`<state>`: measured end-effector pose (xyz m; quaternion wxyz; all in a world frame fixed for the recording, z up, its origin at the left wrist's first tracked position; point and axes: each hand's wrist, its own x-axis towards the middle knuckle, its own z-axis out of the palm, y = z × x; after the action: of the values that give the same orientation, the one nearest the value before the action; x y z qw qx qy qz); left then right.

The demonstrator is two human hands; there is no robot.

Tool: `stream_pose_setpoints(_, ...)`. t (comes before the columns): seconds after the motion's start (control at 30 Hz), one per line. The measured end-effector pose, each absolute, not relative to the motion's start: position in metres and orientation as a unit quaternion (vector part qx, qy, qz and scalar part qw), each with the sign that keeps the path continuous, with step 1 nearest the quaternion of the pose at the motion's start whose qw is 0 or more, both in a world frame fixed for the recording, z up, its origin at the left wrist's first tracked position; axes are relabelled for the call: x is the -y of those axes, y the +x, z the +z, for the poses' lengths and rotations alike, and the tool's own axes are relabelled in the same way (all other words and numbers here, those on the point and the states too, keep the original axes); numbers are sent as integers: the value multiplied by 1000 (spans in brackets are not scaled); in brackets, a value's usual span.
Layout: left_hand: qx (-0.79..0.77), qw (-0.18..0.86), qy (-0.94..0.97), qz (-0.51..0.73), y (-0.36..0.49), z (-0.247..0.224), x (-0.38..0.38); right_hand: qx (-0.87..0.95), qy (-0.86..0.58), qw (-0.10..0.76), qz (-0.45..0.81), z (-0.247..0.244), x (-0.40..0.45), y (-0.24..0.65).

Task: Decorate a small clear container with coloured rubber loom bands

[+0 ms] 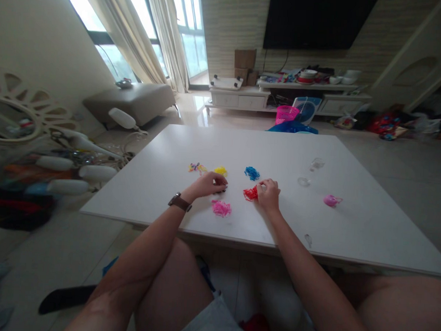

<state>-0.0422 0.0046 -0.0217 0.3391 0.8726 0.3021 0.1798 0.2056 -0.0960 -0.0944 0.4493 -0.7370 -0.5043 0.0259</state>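
My left hand [209, 184] is closed in a pinch just over a small dark pile [220, 191], which it mostly covers; what its fingertips hold, if anything, is too small to make out. At the right edge of a heap of red rubber bands [250, 193], my right hand [269, 194] has thumb and forefinger pinched on the bands. Pink rubber bands [221, 208] lie nearer to me. Behind my hands are heaps of yellow bands [221, 171] and blue bands [252, 173]. Mixed-colour bands [196, 168] lie at the far left of these.
On the right of the white table [293, 148] are a pink round object [332, 201], a clear ring-shaped piece [304, 181], a crumpled clear piece [316, 164] and a small clear item [308, 240] near the front edge. A white-shaded lamp [97, 173] stands beside the table's left edge.
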Motion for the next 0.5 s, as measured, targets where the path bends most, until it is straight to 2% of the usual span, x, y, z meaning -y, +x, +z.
stream_pose_setpoints(0.1, -456, 234, 805, 299, -67, -29, -36, 503, -734, 454, 29, -96, 96, 206)
stream_pose_setpoints(0.17, -555, 187, 743, 325, -85, -38, -54, 502, -734, 457, 28, -96, 96, 206)
stream_pose_setpoints(0.3, -642, 154, 693, 291, -108, -62, -73, 502, -733, 458, 24, -96, 96, 206)
stream_pose_setpoints(0.5, -664, 166, 677, 272, -109, -82, -89, 503, -731, 459, 25, -97, 96, 207)
